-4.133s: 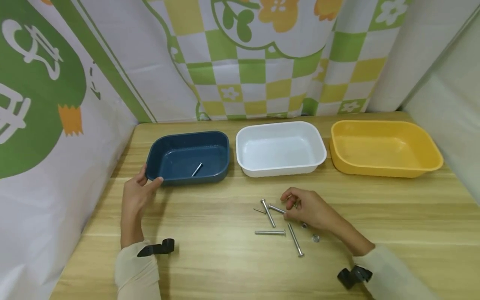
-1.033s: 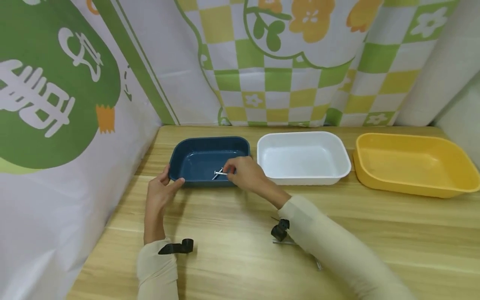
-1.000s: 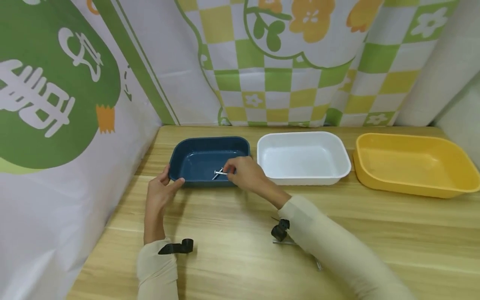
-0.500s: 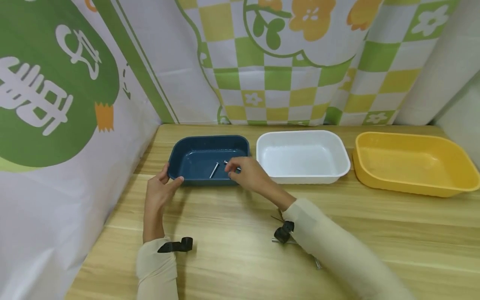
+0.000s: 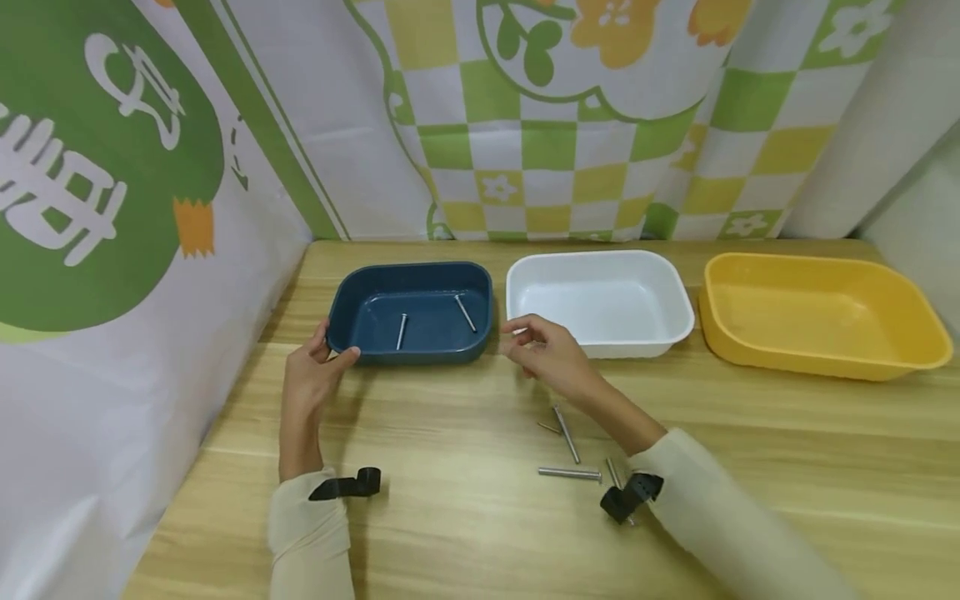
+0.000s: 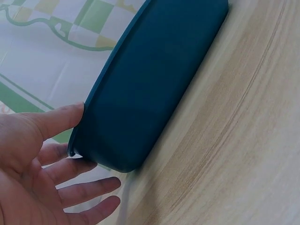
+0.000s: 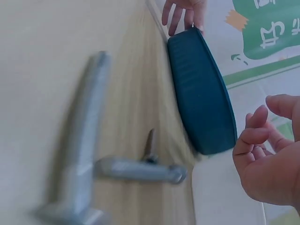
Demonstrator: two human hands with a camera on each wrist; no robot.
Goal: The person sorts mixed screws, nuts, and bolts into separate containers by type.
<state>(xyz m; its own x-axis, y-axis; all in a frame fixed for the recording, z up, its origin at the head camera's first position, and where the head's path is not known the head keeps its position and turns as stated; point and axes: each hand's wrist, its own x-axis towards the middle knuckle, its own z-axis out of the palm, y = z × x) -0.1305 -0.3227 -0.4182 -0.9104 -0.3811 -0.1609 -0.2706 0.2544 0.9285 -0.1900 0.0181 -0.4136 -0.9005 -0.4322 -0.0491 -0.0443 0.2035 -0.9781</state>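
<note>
My left hand (image 5: 307, 375) grips the near left corner of a dark blue plastic tray (image 5: 408, 357), thumb at its rim in the left wrist view. Inside the tray lie one bolt (image 5: 402, 332) near the middle and another bolt (image 5: 465, 313) toward the right, apart from each other. Between the blue tray and the white tray (image 5: 600, 348), my right hand (image 5: 551, 354) hovers with loosely bent fingers and nothing in them. Below it on the table lie a long bolt (image 5: 567, 435), a second bolt (image 5: 570, 473), a partly covered bolt (image 5: 614, 473) and a small brownish screw (image 5: 549, 427).
A yellow tray (image 5: 825, 365) stands right of the white one, all three in a row along the back of the wooden table (image 5: 450, 517). Patterned cloth (image 5: 547, 142) hangs behind them. The right sleeve (image 5: 720, 517) covers part of the table.
My right hand carried a bolt from the table into the blue tray and let it go there, then drew back to the right. The left hand keeps its grip on the tray.
</note>
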